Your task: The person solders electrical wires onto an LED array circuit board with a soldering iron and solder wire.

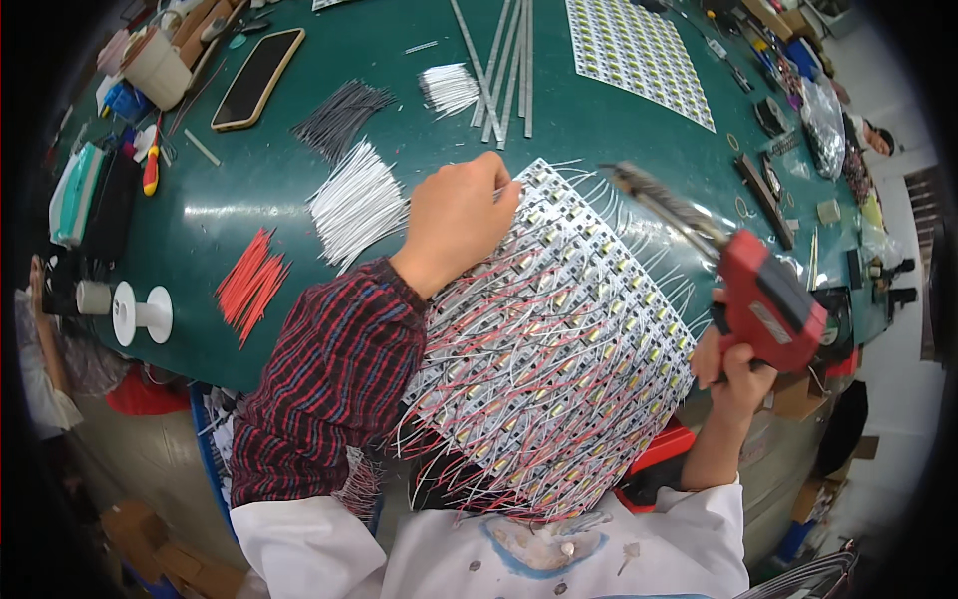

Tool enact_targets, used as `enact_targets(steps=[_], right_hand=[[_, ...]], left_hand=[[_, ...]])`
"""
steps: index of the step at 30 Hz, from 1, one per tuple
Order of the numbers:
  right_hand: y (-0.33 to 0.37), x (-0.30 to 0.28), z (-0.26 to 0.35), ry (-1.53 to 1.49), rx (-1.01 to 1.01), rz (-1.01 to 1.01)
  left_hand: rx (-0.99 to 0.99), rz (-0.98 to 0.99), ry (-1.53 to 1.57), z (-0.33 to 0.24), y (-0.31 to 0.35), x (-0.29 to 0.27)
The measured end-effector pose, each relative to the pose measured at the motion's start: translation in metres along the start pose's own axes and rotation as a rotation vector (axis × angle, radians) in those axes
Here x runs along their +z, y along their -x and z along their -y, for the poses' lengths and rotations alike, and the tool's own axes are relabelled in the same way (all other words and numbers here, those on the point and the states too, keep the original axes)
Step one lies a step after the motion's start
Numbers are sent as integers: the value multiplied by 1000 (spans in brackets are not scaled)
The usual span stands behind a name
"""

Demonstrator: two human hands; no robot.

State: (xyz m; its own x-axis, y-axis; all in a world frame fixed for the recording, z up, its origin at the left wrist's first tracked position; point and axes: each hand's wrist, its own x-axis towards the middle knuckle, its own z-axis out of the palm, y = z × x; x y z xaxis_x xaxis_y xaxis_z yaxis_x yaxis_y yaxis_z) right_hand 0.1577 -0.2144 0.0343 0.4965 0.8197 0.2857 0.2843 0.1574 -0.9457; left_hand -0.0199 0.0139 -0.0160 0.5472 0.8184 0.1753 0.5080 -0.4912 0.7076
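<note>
A large panel of small white circuit boards point(654, 317) slants across the table's near edge toward my lap, with many red, white and dark wires hanging from it. My left hand point(454, 222), in a striped sleeve, rests at its far left corner. The fingers are curled closed, and what they hold, if anything, is hidden. Raised over the panel's right side, my right hand point(736, 371) grips a red and black soldering gun point(766, 299). Its metal tip points to the far left, above the panel's far edge and apart from it.
Beyond my left arm lie piles of red wires point(252, 285), white wires point(356, 205) and black wires point(341, 118). Further back are a phone point(257, 80), short white wires point(449, 90), metal strips point(511, 70) and another board panel point(639, 55). A white spool point(143, 315) stands at left.
</note>
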Motion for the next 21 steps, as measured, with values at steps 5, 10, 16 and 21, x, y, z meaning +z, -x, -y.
enact_targets(steps=[5,10,16,21], right_hand=[[-17,14,-9,-103,175,147],[-19,20,-12,31,186,148],[-21,23,-14,0,184,127],[-21,20,-16,3,199,137]], left_hand=[[9,3,18,-2,1,-2],[66,-43,25,1,0,3],[63,-50,8,2,-1,3],[58,-46,7,0,-2,4]])
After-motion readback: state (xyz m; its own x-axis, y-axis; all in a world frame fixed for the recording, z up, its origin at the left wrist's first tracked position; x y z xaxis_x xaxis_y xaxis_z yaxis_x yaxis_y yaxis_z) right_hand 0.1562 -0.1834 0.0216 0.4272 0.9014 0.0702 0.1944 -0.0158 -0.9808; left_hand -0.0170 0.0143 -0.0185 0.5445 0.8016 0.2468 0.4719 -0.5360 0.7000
